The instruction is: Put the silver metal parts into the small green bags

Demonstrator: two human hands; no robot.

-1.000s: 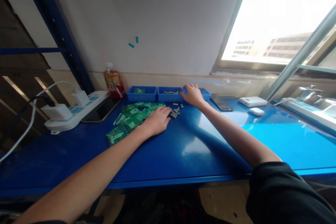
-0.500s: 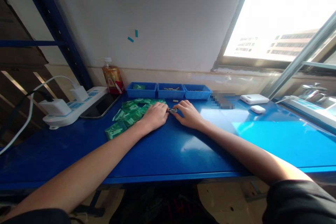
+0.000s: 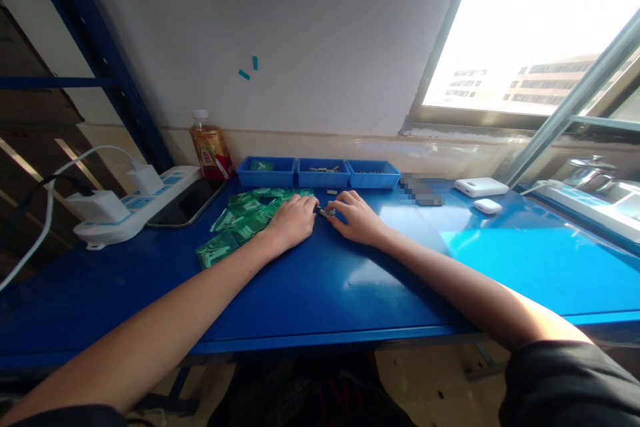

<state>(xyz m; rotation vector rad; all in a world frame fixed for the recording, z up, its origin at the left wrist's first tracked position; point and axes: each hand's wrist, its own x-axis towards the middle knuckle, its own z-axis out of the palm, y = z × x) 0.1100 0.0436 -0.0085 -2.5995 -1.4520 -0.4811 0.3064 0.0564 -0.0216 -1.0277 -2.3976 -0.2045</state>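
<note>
Pick-up step, I judge: the right hand [image 3: 357,219] has its grip pinched on the small metal parts [image 3: 326,212] on the counter [image 3: 350,280], just right of the green boards [image 3: 240,223]. The left hand [image 3: 293,221] touches them, and I cannot tell its grip; next calls for a fine single-piece pinch

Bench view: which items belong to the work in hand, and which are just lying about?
In use: left hand, right hand, small grey parts between them, green boards by the left hand, blue trays behind.

Lying about: drink bottle, power strip, dark phone, white power bank, white earbud case.
</note>
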